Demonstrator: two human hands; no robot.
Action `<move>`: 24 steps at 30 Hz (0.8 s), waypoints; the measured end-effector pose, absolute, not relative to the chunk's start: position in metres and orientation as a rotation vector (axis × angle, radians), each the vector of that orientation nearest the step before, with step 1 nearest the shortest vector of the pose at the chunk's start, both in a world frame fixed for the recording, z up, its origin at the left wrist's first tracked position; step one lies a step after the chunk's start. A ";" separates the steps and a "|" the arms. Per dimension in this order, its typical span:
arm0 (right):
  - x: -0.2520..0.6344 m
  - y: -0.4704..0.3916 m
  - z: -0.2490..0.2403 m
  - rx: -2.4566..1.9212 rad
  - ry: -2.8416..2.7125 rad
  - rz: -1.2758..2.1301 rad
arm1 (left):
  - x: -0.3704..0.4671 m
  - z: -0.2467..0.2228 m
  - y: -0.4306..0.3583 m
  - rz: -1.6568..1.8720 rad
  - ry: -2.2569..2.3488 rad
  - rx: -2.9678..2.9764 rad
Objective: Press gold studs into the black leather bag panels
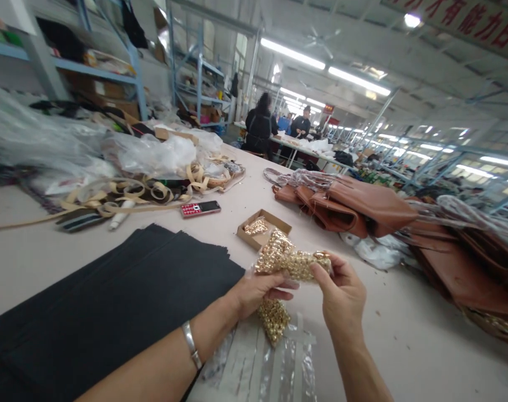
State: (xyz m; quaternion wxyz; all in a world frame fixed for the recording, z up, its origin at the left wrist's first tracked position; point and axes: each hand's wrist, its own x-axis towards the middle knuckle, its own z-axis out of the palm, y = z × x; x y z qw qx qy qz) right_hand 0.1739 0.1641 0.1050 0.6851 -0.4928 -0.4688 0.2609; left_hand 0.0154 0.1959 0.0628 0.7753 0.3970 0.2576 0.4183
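Observation:
My left hand (258,293) is closed on a clear bag of shiny rose-gold metal pieces (274,248), thumb and fingers at its lower end. My right hand (344,293) pinches the right end of a second clear bag, filled with paler gold metal pieces (300,265). The two bags touch in front of me, above the table. Below my left hand is another bag of gold pieces (274,324), over a clear plastic packet (254,363). Just beyond the hands, a shallow open cardboard box (246,239) contains a small bag of rose-gold pieces (256,225).
Black sheets (111,301) lie stacked on the left. Behind them are a red phone (200,209), curled tan strips (132,195) and crumpled clear plastic (153,153). Brown leather bags (363,204) line the right side. Two people stand around a farther table.

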 end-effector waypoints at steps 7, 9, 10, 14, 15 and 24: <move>0.199 0.145 0.098 -1.238 -1.230 0.812 | 0.006 0.063 0.197 0.878 0.581 0.873; 0.203 0.140 0.102 -1.323 -1.360 0.806 | 0.005 0.064 0.196 0.849 0.572 0.889; 0.204 0.138 0.105 -1.364 -1.430 0.780 | 0.004 0.064 0.195 0.838 0.564 0.902; 0.203 0.132 0.112 -1.401 -1.643 0.653 | 0.002 0.066 0.193 0.810 0.530 0.971; 0.203 0.132 0.112 -1.387 -1.673 0.648 | 0.002 0.067 0.194 0.808 0.520 0.990; 0.219 0.146 0.086 -1.370 -1.547 0.877 | 0.013 0.060 0.192 0.812 0.624 0.966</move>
